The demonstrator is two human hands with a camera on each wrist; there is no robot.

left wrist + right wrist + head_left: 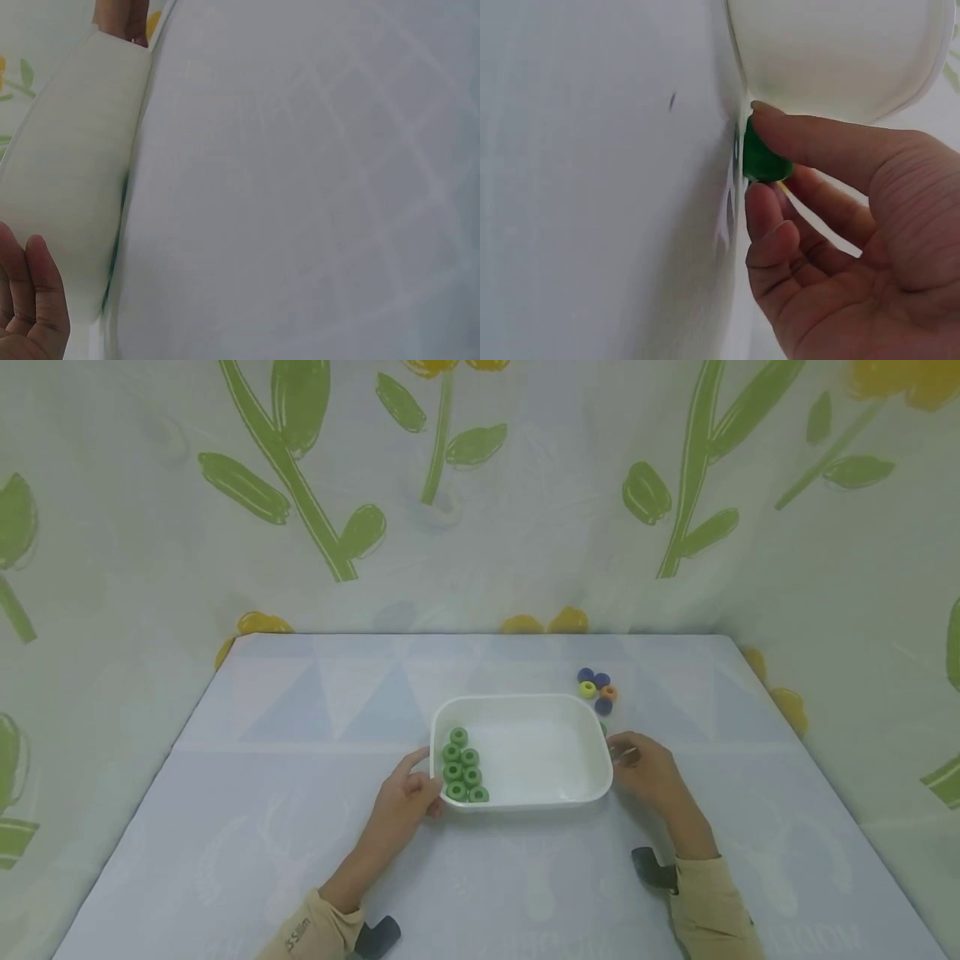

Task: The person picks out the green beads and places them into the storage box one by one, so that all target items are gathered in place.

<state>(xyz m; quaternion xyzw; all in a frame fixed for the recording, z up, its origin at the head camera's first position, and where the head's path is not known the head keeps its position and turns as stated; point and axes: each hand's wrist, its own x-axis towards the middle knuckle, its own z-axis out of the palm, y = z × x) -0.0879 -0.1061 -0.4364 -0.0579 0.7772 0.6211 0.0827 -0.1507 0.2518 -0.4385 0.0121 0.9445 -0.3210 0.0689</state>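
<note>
A white tray (540,752) holds several green beads (459,768) grouped along its left side. My left hand (405,797) grips the tray's near left corner, thumb at the rim and index finger along the outer wall. In the left wrist view, fingers (45,292) appear beside the tray's side wall (82,165). At the right end, my right hand (648,768) is close to the tray wall. The right wrist view shows a green bead (763,156) between its thumb and fingertips; the head view shows only part of this bead past the tray's corner.
Behind the tray's far right corner lies a small cluster of dark blue beads (603,705), with a yellow bead (587,689) and an orange bead (609,692). The table (255,793) has a pale patterned cover. A flower-printed curtain (540,543) stands behind its far edge.
</note>
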